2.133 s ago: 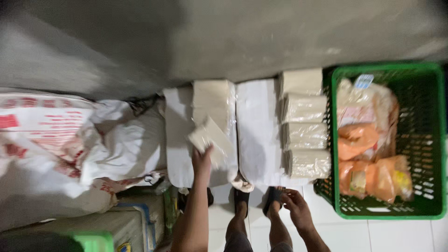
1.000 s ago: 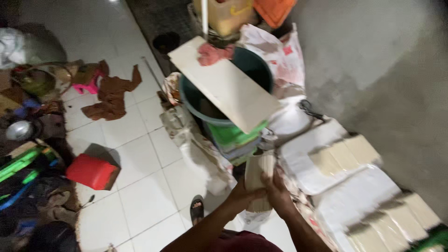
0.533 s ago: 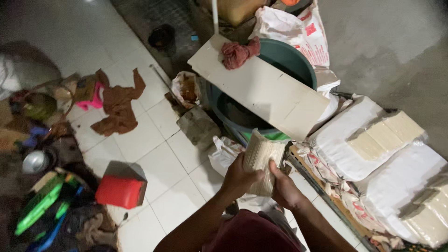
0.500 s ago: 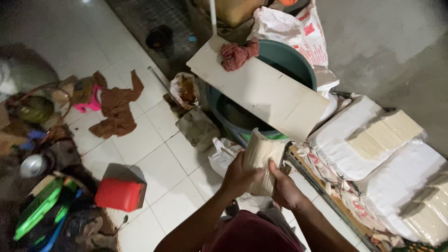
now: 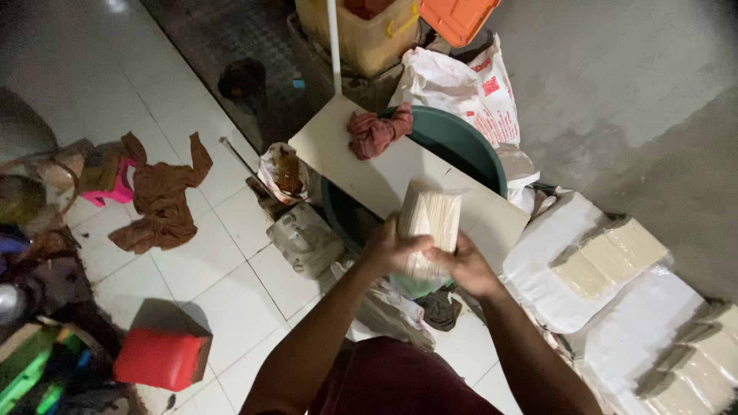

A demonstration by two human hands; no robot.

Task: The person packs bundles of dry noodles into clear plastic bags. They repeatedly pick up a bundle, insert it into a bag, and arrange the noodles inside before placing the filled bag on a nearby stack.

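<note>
Both my hands hold one pale packet [image 5: 428, 219] wrapped in clear plastic, upright, in front of me. My left hand [image 5: 388, 250] grips its left side and my right hand [image 5: 465, 265] grips its lower right. The packet hangs over a white board [image 5: 361, 165] that lies across a dark green tub [image 5: 457, 142]. A reddish rag [image 5: 374, 131] rests on the far end of the board.
White sacks [image 5: 557, 261] with more pale packets [image 5: 611, 253] on top lie at the right by a grey wall. A printed sack [image 5: 461, 84] and a yellow container [image 5: 365, 31] stand behind the tub. On the tiled floor: a brown cloth [image 5: 157, 196], a red box [image 5: 161, 357].
I took a packet off the sacks with my left hand, turned left, and now hold it in both hands. It has risen from beside the tub to above the white board.
</note>
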